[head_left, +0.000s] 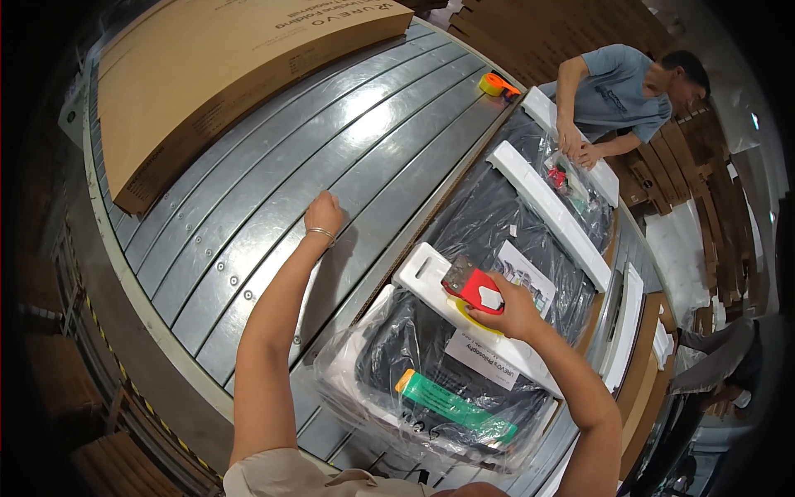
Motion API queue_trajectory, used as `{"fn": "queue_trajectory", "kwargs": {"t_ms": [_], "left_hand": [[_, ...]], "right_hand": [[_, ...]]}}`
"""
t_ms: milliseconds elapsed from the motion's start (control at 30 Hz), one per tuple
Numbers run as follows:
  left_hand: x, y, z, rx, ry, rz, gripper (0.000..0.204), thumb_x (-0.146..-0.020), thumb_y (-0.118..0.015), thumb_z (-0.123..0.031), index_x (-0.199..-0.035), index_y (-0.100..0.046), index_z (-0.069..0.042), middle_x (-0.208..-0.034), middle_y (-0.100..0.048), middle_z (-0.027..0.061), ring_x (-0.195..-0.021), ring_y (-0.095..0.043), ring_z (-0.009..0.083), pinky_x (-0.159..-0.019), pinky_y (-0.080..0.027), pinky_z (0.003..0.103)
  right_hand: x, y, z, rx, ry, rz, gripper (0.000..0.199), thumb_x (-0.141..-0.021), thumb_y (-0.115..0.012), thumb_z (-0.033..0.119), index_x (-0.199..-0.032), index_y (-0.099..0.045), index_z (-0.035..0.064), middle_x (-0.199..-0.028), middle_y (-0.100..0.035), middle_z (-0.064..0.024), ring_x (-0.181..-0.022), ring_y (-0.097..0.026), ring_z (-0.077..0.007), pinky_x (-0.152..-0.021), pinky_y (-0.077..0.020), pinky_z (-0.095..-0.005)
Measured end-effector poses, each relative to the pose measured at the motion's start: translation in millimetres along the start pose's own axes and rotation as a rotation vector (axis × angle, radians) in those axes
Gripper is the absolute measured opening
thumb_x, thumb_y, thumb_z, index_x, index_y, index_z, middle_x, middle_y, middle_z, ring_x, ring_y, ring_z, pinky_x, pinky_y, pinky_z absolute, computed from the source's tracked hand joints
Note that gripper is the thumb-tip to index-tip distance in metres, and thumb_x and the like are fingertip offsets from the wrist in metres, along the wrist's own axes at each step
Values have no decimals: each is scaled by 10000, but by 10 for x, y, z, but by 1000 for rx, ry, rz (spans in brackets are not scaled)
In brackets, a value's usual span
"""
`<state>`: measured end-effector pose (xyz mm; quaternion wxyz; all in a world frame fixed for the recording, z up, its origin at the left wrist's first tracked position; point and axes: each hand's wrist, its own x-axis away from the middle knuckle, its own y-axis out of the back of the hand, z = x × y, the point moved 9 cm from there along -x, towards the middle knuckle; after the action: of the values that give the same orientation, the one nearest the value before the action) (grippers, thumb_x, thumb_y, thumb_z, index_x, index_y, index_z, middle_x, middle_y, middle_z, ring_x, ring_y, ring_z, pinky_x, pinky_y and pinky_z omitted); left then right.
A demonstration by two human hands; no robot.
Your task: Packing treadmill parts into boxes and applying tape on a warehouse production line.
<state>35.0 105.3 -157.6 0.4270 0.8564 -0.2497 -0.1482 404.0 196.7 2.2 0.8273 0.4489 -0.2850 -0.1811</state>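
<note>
My left hand [323,214] is closed in a fist above the metal slats, with nothing showing in it. A bracelet circles that wrist. My right hand [515,311] grips a red tape dispenser [479,291], its grey end pointing left and a yellow edge visible below. The dispenser is over a white foam bar [431,269], which lies across a black machine [464,211] wrapped in clear plastic. A printed sheet [484,358] and a green strip with an orange end [451,406] lie on the wrapped machine near me.
A large closed carton [248,74] lies on the slatted metal conveyor [273,190] at far left. An orange dispenser with yellow tape [497,84] rests near the far edge. A co-worker [621,95] handles a plastic bag of parts [571,182] by another foam bar [551,215]. Stacked cardboard stands behind.
</note>
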Motion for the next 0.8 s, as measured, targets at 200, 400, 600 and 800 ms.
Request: {"fn": "queue_trajectory", "kwargs": {"t_ms": [200,400,600,800], "left_hand": [[38,301,-442,247,-170,-138,223,-905,-474,-208,-839,-561,-14,-807,-633,200,-771,-603,393,-685,-467,457],[238,378,-738,423,-224,-72,189,-881,-503,-166,-835,-594,-6,-764,-628,185,-713,-609,336,-660,-476,401],[410,-133,-565,652,-205,59,174,-878,-516,-148,-838,-606,-5,-655,-591,72,-567,-533,165,-553,-450,333],[732,-712,-356,960,250,471,164,-892,-514,-150,-803,-602,-44,-577,-459,-20,-441,-399,68,-412,-371,278]], "right_hand": [[345,168,-224,-94,112,-160,719,-656,-782,391,-1228,-500,59,-1001,-648,-177,-913,-648,-328,-817,-504,-374],[586,828,45,-1,90,-88,721,-646,-773,394,-1217,-509,42,-977,-649,-187,-870,-652,-338,-781,-511,-378],[632,1287,502,215,50,51,714,-658,-737,456,-1174,-526,10,-893,-658,-201,-798,-649,-361,-742,-505,-395],[326,1405,1153,366,13,249,694,-660,-685,543,-1044,-577,-24,-851,-657,-220,-785,-640,-377,-740,-497,-415]]}}
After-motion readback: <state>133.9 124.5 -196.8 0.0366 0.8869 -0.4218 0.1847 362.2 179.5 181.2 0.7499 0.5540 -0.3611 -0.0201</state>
